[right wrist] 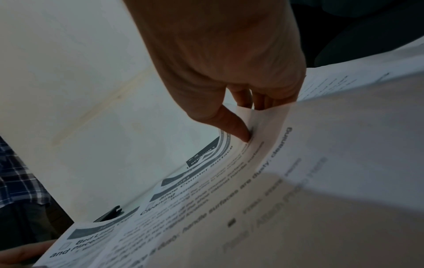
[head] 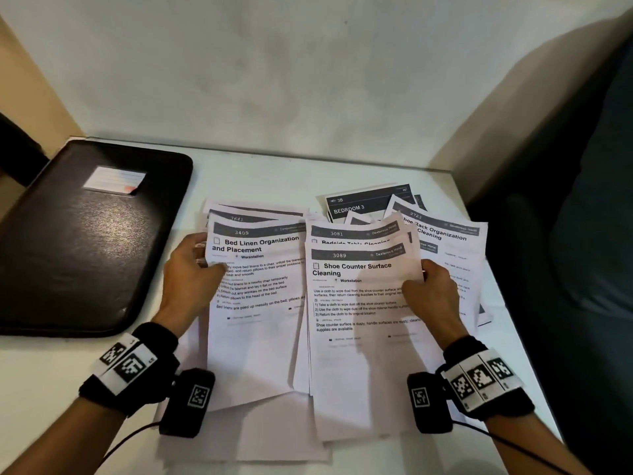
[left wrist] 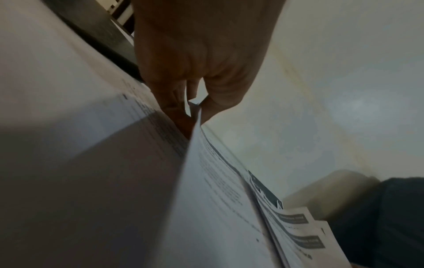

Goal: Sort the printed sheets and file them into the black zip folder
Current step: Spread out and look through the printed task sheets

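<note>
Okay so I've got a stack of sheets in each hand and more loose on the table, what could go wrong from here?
1. Each hand, left and right, pinches only one edge of its fanned stack, Bed Linen sheet and Shoe Counter sheet on top; sheets might slide out of order.
2. Loose sheets lie near the table's right edge and could slip off.
3. The black zip folder looks closed, so filing needs a free hand.

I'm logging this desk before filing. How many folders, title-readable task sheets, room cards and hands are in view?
Black zip folder: 1
Task sheets with readable title: 4 (Bed Linen, Bedside Table, Shoe Counter, Shoe Rack); more lie hidden underneath
BEDROOM 3 card: 1
Hands: 2 (left hand, right hand)
Total: 8
</note>
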